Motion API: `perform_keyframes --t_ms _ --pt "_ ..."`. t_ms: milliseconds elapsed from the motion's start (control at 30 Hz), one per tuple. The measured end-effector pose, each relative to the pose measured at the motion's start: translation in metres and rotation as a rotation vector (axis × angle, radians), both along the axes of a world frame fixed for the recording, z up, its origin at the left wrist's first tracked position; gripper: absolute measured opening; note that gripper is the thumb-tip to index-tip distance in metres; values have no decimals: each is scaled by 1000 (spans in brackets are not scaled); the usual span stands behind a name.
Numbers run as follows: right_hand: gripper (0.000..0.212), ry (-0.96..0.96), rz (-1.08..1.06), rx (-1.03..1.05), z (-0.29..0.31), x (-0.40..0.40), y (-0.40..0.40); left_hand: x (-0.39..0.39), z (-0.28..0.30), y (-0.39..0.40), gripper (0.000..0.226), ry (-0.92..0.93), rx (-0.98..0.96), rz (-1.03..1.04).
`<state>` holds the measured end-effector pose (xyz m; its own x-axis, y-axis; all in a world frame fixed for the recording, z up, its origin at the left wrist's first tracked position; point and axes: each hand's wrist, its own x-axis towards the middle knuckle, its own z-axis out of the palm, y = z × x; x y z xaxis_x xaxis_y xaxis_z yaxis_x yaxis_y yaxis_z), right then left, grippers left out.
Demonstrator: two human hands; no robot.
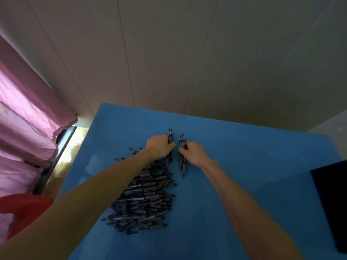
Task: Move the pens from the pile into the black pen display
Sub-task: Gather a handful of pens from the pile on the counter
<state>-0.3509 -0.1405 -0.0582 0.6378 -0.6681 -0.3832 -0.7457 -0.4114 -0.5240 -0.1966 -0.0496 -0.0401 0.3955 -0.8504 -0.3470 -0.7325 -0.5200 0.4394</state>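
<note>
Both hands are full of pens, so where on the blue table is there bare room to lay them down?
Bare table lies right of the right hand, up to the black object. The pen pile crowds the left.

Blue table (pixel 244 166): pen pile (pixel 144 199) left of centre, dark black box (pixel 332 203) at right edge, partly cut off by the frame.

both bare arms are reaching forward, the forearms converging toward the far middle. the left hand (pixel 159 146) is curling its fingers round a few pens (pixel 170 139). the right hand (pixel 195 152) is gripping another small bunch (pixel 182 147), knuckles up, just beside the left.
</note>
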Motion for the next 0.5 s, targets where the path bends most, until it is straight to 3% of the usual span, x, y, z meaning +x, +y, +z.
perform_keyframes --t_ms 100,333,500 --pt "38 -6 -7 -49 -3 -1 2 6 1 4 43 202 -96 75" --pt "42 -6 -31 -103 -2 1 5 30 11 0 37 637 -123 210" --pt "44 -33 -45 -108 -3 0 7 22 42 14 32 799 -261 323"
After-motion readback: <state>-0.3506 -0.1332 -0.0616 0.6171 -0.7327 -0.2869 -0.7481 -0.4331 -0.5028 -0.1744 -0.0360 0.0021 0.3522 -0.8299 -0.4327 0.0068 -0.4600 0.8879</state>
